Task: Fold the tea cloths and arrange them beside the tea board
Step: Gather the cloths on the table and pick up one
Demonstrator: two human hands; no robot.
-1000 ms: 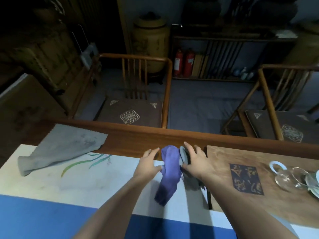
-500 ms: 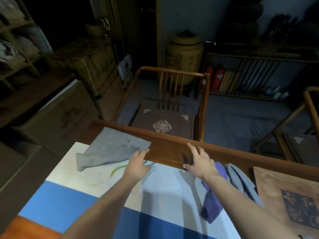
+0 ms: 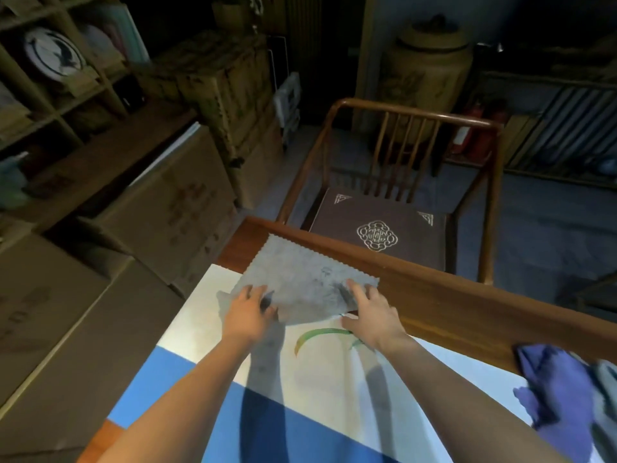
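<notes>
left hand (image 3: 248, 314) flat on grey cloth (image 3: 302, 279) | right hand (image 3: 370, 309) — fingers spread, pressing it — both arms outstretched

Three tea cloths: one grey cloth (image 3: 300, 279), one purple cloth (image 3: 554, 392), another grey-blue cloth (image 3: 606, 379); one chair (image 3: 410, 182).
</notes>
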